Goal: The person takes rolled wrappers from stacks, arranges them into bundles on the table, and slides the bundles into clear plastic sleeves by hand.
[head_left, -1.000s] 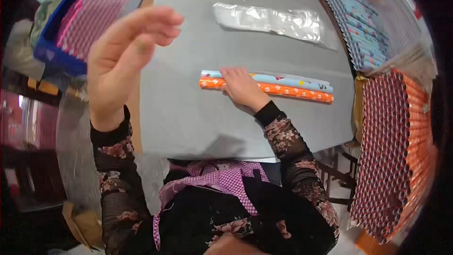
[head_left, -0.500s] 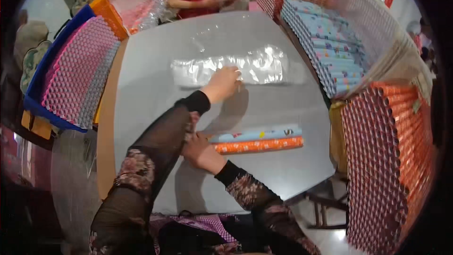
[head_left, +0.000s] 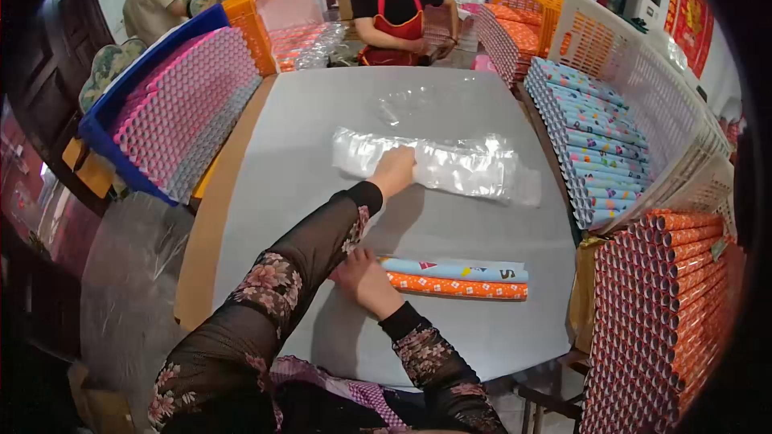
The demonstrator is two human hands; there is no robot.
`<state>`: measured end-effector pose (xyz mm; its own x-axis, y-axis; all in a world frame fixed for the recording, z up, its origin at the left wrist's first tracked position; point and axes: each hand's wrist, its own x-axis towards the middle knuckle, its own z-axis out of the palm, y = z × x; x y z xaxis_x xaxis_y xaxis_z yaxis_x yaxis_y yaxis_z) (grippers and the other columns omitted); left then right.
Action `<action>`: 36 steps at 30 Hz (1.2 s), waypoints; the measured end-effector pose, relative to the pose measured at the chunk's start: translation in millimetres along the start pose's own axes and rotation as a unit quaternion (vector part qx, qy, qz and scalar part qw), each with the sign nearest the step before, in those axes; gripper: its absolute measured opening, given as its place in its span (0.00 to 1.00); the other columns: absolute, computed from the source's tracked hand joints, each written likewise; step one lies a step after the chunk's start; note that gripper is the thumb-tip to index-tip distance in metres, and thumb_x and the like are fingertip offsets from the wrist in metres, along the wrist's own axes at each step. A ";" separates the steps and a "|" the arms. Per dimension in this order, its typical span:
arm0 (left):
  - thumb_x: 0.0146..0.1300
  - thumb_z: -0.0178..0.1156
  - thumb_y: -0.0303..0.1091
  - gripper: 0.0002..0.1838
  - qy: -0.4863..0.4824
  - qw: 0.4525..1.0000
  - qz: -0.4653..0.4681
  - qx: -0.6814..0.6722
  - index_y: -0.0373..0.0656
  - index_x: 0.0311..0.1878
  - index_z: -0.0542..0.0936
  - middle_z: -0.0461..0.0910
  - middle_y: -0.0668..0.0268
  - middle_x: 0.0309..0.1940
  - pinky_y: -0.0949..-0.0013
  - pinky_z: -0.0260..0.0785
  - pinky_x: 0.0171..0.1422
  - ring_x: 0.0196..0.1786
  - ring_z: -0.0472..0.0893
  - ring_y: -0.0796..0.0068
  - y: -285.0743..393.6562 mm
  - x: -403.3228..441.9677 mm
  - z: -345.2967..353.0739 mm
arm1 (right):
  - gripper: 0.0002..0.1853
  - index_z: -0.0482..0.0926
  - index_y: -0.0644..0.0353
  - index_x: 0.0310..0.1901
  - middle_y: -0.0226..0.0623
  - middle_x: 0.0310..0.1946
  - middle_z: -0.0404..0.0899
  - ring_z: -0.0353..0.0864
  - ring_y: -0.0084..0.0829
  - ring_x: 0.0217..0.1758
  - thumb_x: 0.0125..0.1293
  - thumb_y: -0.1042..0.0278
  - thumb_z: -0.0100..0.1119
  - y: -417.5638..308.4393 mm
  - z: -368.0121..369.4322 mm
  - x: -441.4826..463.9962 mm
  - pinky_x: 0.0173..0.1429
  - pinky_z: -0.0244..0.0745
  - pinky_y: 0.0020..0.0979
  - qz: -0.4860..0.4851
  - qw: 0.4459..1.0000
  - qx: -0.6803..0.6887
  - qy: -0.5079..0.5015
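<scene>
My left hand (head_left: 394, 170) reaches across the table, fingers closed at the near edge of a stack of clear plastic bags (head_left: 466, 167). The bags lie flat and shiny, slightly slanted. Nearer to me, two wrapping paper rolls lie side by side: a light blue patterned roll (head_left: 450, 270) and an orange roll with white flowers (head_left: 458, 286). My right hand (head_left: 367, 284) is closed around their left ends, its fingertips partly hidden near my left sleeve. The rolls' right ends rest on the grey table (head_left: 297, 161).
A blue crate (head_left: 153, 52) of pink and grey rolls stands left. On the right are a white crate (head_left: 671, 72) with blue rolls (head_left: 603, 145) and a tall stack of orange rolls (head_left: 667, 305). Beyond the table stands a person in a red apron (head_left: 394, 32); another person (head_left: 150, 2) is at the back left.
My view has tilted up, so everything sits lower in it. The bag stack now slants, its right end nearer me. Both hands stay at the bags and the rolls.
</scene>
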<state>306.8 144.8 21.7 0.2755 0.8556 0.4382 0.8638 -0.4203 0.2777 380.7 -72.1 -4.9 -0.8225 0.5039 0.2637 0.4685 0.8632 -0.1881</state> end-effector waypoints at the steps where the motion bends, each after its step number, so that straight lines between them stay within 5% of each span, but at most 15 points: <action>1: 0.59 0.57 0.27 0.05 0.000 1.000 -0.010 0.002 0.39 0.38 0.81 0.80 0.47 0.35 0.47 0.73 0.47 0.42 0.80 0.42 -0.1 -1.7 -13.2 | 0.13 0.82 0.61 0.44 0.43 0.40 0.79 0.76 0.43 0.50 0.60 0.65 0.56 -0.6 -0.2 -0.6 0.57 0.68 0.45 0.006 0.998 0.014 0.063; 3: 0.63 0.52 0.25 0.06 0.072 0.991 -0.090 -0.074 0.39 0.42 0.76 0.80 0.44 0.34 0.45 0.71 0.46 0.41 0.79 0.39 -1.5 -4.0 -43.5 | 0.14 0.80 0.63 0.45 0.44 0.40 0.77 0.75 0.41 0.50 0.62 0.65 0.54 -3.2 -2.8 -1.2 0.55 0.68 0.41 0.005 0.992 0.038 0.118; 7: 0.63 0.49 0.22 0.05 0.160 0.984 -0.012 -0.079 0.40 0.41 0.72 0.79 0.47 0.35 0.45 0.69 0.44 0.42 0.79 0.41 -18.6 -45.9 -103.0 | 0.24 0.73 0.73 0.57 0.48 0.48 0.77 0.74 0.45 0.53 0.63 0.66 0.56 -3.7 -5.9 0.7 0.57 0.68 0.42 0.024 0.995 0.019 0.100; 11: 0.57 0.52 0.21 0.07 0.103 0.984 0.140 0.046 0.40 0.39 0.73 0.77 0.53 0.34 0.53 0.68 0.50 0.42 0.77 0.48 -58.5 -128.7 -149.9 | 0.25 0.71 0.71 0.57 0.48 0.51 0.75 0.73 0.46 0.57 0.63 0.63 0.62 -4.2 -7.1 -0.5 0.60 0.66 0.41 0.029 0.996 0.018 0.082; 13: 0.57 0.55 0.20 0.07 0.019 0.982 0.135 0.128 0.41 0.39 0.74 0.78 0.56 0.42 0.56 0.68 0.53 0.49 0.77 0.52 -76.1 -173.0 -168.3 | 0.26 0.70 0.70 0.58 0.48 0.53 0.75 0.72 0.46 0.58 0.64 0.63 0.62 -6.0 -13.4 -2.3 0.61 0.66 0.42 0.017 0.992 0.066 0.109; 16: 0.54 0.54 0.21 0.08 0.013 0.976 0.163 0.146 0.42 0.38 0.73 0.76 0.60 0.39 0.55 0.65 0.56 0.48 0.76 0.55 -89.6 -225.7 -190.0 | 0.27 0.70 0.69 0.59 0.48 0.55 0.74 0.72 0.45 0.60 0.64 0.62 0.63 -8.6 -14.3 -2.7 0.62 0.66 0.42 0.046 0.994 0.071 0.062; 23: 0.58 0.57 0.24 0.07 -0.043 0.968 0.070 0.238 0.43 0.40 0.76 0.78 0.62 0.46 0.58 0.65 0.58 0.53 0.76 0.58 -132.8 -297.4 -221.6 | 0.27 0.70 0.68 0.60 0.46 0.52 0.77 0.74 0.44 0.58 0.64 0.61 0.63 -3.9 -0.6 0.8 0.62 0.67 0.42 0.034 0.993 0.050 0.099; 27: 0.56 0.57 0.24 0.15 -0.057 0.944 -0.026 0.323 0.44 0.48 0.78 0.79 0.61 0.47 0.56 0.64 0.60 0.57 0.75 0.57 -149.7 -303.3 -228.5 | 0.28 0.71 0.68 0.61 0.46 0.54 0.77 0.74 0.43 0.58 0.64 0.61 0.63 -5.8 -3.1 0.8 0.62 0.67 0.42 0.036 0.993 0.054 0.099; 29: 0.59 0.58 0.26 0.19 0.033 0.940 -0.109 0.321 0.45 0.55 0.78 0.80 0.59 0.50 0.53 0.65 0.60 0.58 0.75 0.54 -147.4 -289.3 -227.9 | 0.28 0.71 0.68 0.61 0.46 0.54 0.77 0.74 0.44 0.58 0.64 0.61 0.63 -4.6 -0.9 1.0 0.62 0.67 0.42 0.034 0.993 0.056 0.099; 33: 0.67 0.59 0.35 0.13 0.059 0.982 -0.127 0.128 0.37 0.49 0.81 0.82 0.50 0.44 0.53 0.73 0.52 0.49 0.81 0.47 -109.8 -227.3 -212.2 | 0.28 0.70 0.69 0.62 0.46 0.55 0.76 0.73 0.44 0.58 0.64 0.62 0.63 -5.6 -5.2 1.8 0.63 0.67 0.42 0.042 0.992 0.067 0.095; 36: 0.67 0.60 0.46 0.19 0.010 0.986 -0.150 -0.066 0.35 0.42 0.82 0.82 0.46 0.41 0.50 0.73 0.51 0.47 0.80 0.43 -75.3 -177.7 -162.8 | 0.29 0.70 0.69 0.62 0.46 0.55 0.76 0.73 0.45 0.58 0.64 0.62 0.63 -2.8 1.8 3.0 0.62 0.67 0.42 0.036 0.993 0.069 0.094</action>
<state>124.2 -24.8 62.0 0.0064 0.9421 0.3353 0.8428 -0.1856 0.5053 376.3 -73.1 -5.3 -0.7083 0.5715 0.4144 0.4639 0.8193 -0.3369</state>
